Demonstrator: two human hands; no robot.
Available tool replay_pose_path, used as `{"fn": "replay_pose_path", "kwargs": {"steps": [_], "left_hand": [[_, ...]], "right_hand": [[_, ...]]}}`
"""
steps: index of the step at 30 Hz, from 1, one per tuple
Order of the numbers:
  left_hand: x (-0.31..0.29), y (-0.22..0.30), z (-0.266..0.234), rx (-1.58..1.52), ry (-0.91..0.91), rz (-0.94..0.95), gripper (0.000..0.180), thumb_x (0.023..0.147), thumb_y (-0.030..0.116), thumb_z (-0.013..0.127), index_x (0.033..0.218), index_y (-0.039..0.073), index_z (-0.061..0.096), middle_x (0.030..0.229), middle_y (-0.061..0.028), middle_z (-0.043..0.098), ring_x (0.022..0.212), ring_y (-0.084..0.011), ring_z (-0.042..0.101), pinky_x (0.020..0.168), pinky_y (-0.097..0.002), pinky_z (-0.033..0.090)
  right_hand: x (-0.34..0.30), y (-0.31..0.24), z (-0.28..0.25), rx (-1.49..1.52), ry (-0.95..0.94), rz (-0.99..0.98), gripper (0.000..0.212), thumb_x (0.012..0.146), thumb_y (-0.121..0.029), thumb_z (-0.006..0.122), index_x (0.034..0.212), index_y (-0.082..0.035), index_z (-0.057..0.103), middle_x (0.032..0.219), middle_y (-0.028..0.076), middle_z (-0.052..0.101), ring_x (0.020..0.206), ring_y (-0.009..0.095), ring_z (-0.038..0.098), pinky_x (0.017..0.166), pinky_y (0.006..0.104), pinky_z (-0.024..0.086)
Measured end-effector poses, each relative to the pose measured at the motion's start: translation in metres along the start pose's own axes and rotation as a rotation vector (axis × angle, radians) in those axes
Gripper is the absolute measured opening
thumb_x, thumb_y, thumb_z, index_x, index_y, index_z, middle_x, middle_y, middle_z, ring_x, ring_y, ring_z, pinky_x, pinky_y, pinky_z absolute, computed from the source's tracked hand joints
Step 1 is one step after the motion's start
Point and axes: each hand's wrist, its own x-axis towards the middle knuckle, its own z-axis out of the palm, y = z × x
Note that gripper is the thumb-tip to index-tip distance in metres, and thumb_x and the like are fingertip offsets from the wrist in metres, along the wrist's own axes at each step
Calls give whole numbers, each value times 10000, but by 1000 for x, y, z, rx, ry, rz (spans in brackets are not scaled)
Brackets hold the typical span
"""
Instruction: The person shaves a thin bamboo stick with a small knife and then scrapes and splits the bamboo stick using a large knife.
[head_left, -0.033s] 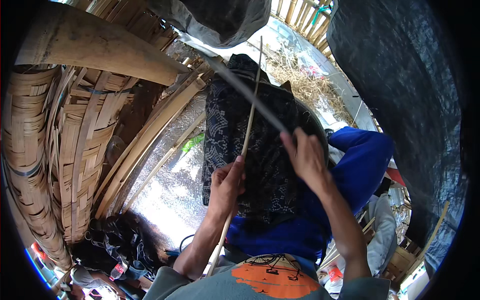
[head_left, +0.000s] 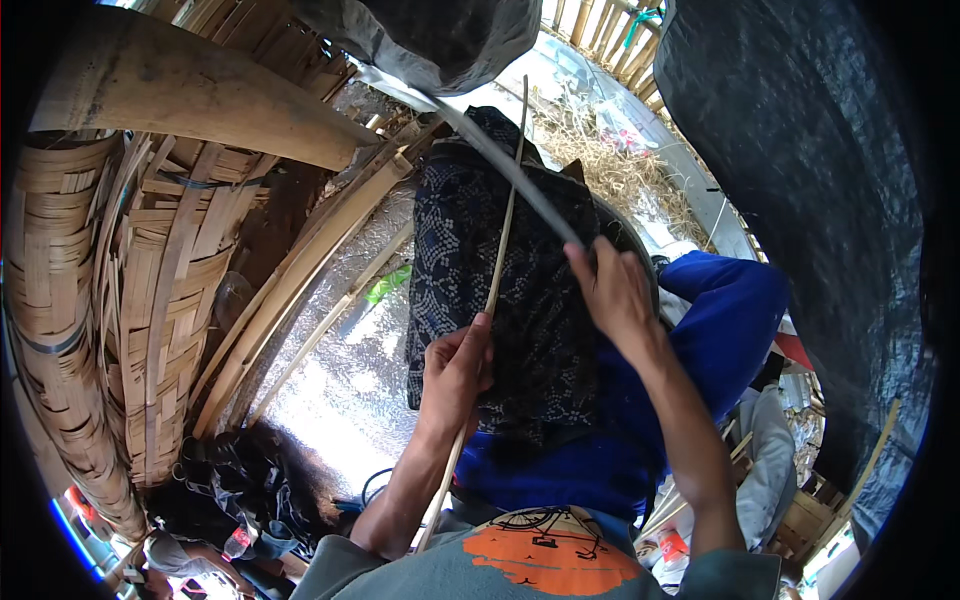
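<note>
My left hand [head_left: 457, 375] is closed on a long, thin bamboo strip [head_left: 503, 235], thumb along its top. The strip runs from beside my body, through the hand, up to a slim tip at the far end. My right hand [head_left: 617, 295] is closed around the near end of a long grey knife [head_left: 515, 180], whose handle is hidden in the fingers. Its blade slants away to the upper left and crosses the strip's far half; I cannot tell whether they touch. Beneath both lies a dark patterned cloth [head_left: 445, 270] spread over my lap.
Rolled woven bamboo panels [head_left: 60, 250] and split bamboo lengths [head_left: 310, 270] stand on the left. A thick bamboo pole [head_left: 220, 95] crosses the upper left. Dark plastic sheeting [head_left: 800, 200] hangs at the right. Straw-like shavings [head_left: 625, 170] lie beyond the cloth.
My right hand and the knife have shifted slightly up, away from my body, with the blade crossing higher along the strip. My left hand stays nearly in place on the bamboo strip.
</note>
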Motion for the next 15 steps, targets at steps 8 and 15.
{"fn": "replay_pose_path", "kwargs": {"steps": [8, 15], "left_hand": [[3, 26, 0, 499, 110, 180, 439, 936, 346, 578, 640, 22, 597, 513, -2, 505, 448, -74, 467, 437, -247, 335], [36, 25, 8, 1005, 266, 468, 368, 890, 260, 605, 664, -29, 630, 490, -168, 528, 422, -299, 529, 461, -381, 400]], "right_hand": [[42, 16, -11, 206, 90, 189, 437, 965, -380, 492, 868, 28, 620, 704, 247, 610, 734, 426, 605, 656, 478, 451], [-20, -6, -34, 164, -57, 16, 418, 941, -343, 558, 681, -20, 503, 470, 148, 517, 439, 345, 562, 430, 406, 416]]}}
